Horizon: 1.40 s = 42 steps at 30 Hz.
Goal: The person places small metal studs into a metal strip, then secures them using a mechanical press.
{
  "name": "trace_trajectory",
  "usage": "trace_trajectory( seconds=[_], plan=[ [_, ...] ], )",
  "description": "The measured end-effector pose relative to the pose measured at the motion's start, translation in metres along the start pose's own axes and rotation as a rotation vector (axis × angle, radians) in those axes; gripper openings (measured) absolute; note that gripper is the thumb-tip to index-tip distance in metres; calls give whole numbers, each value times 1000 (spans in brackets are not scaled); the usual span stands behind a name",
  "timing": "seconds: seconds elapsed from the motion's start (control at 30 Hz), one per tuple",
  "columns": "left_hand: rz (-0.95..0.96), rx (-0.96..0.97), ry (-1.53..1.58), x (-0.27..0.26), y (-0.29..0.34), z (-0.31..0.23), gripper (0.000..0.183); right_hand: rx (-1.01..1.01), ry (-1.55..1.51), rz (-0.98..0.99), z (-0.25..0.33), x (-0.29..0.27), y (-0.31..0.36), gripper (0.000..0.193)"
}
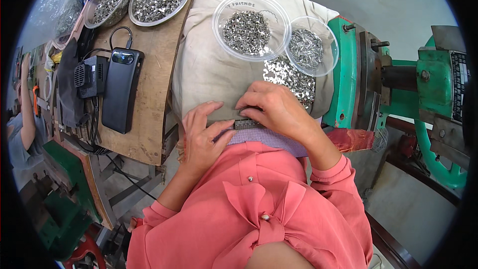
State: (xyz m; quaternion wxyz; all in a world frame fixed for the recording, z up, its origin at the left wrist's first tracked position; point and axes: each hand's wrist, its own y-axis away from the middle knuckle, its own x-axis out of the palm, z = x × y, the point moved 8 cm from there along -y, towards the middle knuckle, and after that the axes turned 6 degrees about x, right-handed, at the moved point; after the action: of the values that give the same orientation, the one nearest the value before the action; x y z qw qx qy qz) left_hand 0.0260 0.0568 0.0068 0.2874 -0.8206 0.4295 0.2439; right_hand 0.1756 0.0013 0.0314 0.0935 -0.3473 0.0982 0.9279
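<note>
Fingertips of the left hand (200, 127) meet one end of a notched metal bar (247, 124) at the beige cloth's (199, 74) near edge, apparently steadying it; the right hand (276, 107) curls above. Neither grasp can be told. Clear tubs (280, 24) sit conveniently within reach.

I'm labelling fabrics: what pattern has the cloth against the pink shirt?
The cloth has a fine purplish check, best in the head view.

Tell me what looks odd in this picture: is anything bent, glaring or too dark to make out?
Head view: the corners are black and the right edge of the wooden table bows; head view: glare whitens some of the loose metal pieces; head view: it is dark under the fingertips of the right hand, so I cannot tell what lies there.
</note>
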Motion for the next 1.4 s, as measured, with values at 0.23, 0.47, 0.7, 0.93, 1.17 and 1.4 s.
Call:
trace_trajectory(
  seconds=[0.23, 0.47, 0.7, 0.93, 1.17, 1.4],
  plan=[
    [34, 29, 9, -5, -8, 6, 25, -39, 183, 90, 4, 12, -5, 12],
    [90, 76, -100, -2, -29, 1, 21, 277, -197, 3, -22, -10, 8, 11],
    [84, 92, -82, 3, -36, -1, 15, 133, -208, -3, -16, 1, 19, 11],
    [7, 58, -22, -2, -26, 4, 17, 120, -79, 29, -7, 10, 20, 10],
    [-75, -43, 68, -14, 0, 10, 15, 126, -88, 2, -9, 8, 15, 10],
    [-76, -51, 12, -14, 12, 8, 15, 55, 115, -58, 8, 17, 0, 12]
  ],
)
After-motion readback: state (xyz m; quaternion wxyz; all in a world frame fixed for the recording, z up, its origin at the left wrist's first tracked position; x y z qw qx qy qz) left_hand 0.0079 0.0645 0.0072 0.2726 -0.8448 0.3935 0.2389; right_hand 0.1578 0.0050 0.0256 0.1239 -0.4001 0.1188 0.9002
